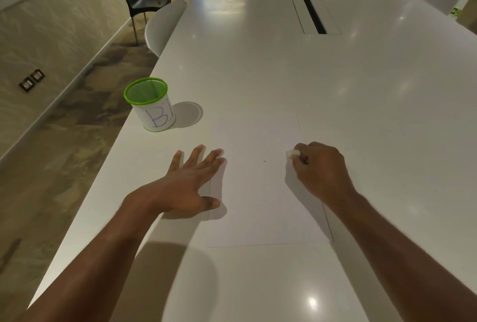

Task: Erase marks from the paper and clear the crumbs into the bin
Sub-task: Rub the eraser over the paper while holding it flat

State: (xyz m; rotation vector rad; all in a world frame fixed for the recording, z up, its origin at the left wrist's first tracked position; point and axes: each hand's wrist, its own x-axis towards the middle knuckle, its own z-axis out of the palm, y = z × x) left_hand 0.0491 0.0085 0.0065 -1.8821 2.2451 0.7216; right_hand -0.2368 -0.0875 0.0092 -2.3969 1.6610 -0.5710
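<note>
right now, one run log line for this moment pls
left hand: flat, pinning white paper sheet | right hand: gripping small white eraser on sheet | green-rimmed mesh bin: upright, left of sheet

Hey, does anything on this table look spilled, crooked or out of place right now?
Nothing stands out. The paper lies flat, pinned at its edge by the left hand. The right hand holds the eraser on it. One small dark speck remains mid-sheet. The bin stands upright.

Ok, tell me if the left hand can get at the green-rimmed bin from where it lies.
Probably yes: the left hand lies flat at the paper's left edge, and only bare table separates it from the bin.
</note>
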